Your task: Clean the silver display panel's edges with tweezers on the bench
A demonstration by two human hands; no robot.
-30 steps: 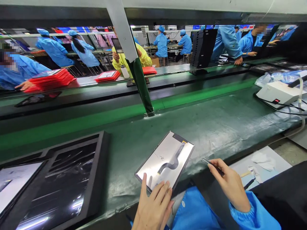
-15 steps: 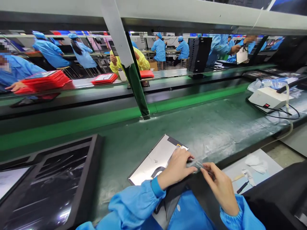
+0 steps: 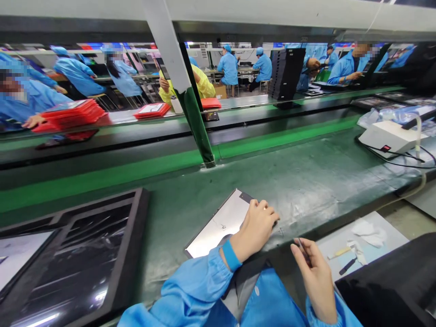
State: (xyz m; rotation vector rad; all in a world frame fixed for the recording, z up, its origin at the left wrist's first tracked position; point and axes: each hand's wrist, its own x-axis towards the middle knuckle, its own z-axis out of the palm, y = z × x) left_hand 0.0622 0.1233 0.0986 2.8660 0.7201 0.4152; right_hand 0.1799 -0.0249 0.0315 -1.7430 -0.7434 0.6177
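A flat display panel [image 3: 218, 225] with a pale silvery back and a dark edge lies slanted on the green bench in front of me. My left hand [image 3: 257, 225] is over its right end, fingers curled down at the edge; the thumb and what lies under the palm are hidden. A blue band circles the left wrist. To the right, off the bench edge, my right hand [image 3: 316, 272] pinches slim metal tweezers [image 3: 301, 245], mostly covered by the fingers. The tweezers are apart from the panel.
At left stands a black foam-edged tray [image 3: 141, 227] with a panel in it. A white device [image 3: 388, 136] with cables sits at far right. Tools and white cloths [image 3: 371, 234] lie on a lower board. A green-wrapped post [image 3: 195, 127] rises from the bench; co-workers sit beyond.
My right hand with the tweezers has drawn away from my left hand, down and to the right. My left hand has shifted slightly right and its fingers have curled over the panel's end.
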